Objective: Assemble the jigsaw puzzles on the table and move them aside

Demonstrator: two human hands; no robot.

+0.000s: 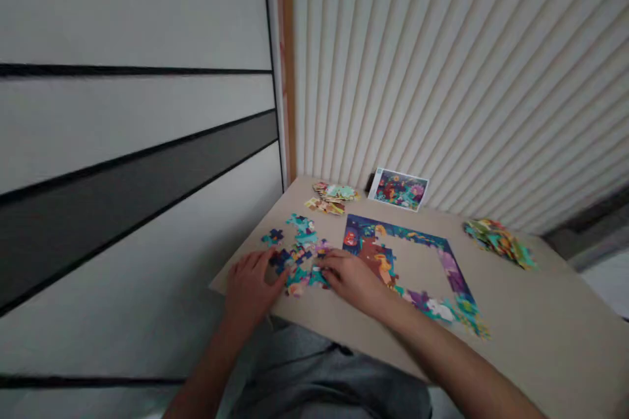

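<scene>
A heap of loose jigsaw puzzle pieces (298, 255), mostly teal, dark blue and pink, is spread near the table's left front corner. At its left edge lies my left hand (251, 285), thumb apart from the fingers, touching the dark blue pieces. My right hand (350, 277) reaches into the heap from the right. Its fingers are bent and its thumb and forefinger close around a small puzzle piece (317, 268), mostly hidden. Right of the heap is a partly joined jigsaw puzzle (371, 226), a border with an open middle; my right forearm passes over its lower left part.
Behind the puzzle a picture card (400, 189) leans near the pleated blind (393, 65). Stacks of pieces lie at the back left (337, 192) and far right (498, 241) of the beige table (531, 321). A panelled wall (147, 249) stands close on the left.
</scene>
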